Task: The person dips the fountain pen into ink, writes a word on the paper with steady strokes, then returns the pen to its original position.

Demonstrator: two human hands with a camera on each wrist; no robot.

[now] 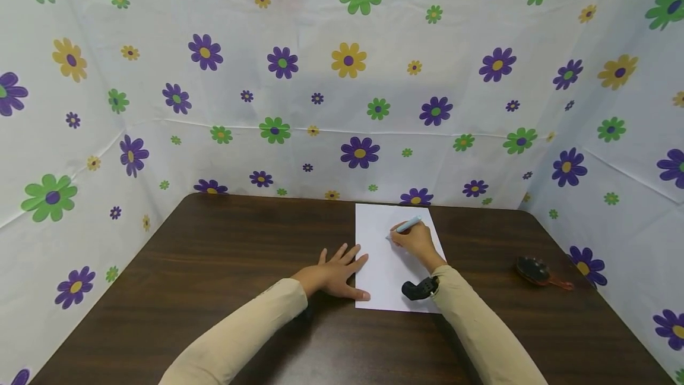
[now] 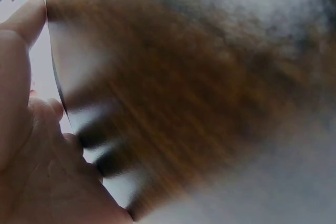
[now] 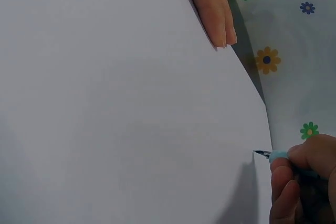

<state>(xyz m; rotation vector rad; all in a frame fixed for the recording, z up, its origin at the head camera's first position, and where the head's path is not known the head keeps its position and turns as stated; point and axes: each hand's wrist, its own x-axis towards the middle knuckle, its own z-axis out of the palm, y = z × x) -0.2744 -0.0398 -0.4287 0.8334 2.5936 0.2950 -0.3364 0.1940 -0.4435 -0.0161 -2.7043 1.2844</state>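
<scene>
Pen (image 1: 410,224), one, pale blue: in the right hand (image 1: 419,243), thumb and fingers closed about its lower barrel in a pinching grip. Tip just beyond the fingertips, meeting its shadow on the paper (image 1: 379,266); upper end slants toward the table's far right corner.

Paper, one white sheet: flat on the table (image 1: 256,242), right of centre, top close to the far edge.

Left hand (image 1: 336,273): grip wide, fingers spread, holding nothing; thumb and forefinger lie over the sheet's left edge.

Pan (image 1: 533,268), one, small, dark, reddish handle: near the table's right edge, handle toward that edge; contents too small to tell.

Cloth (image 1: 315,28), white, flowered: behind the table's far edge.
</scene>
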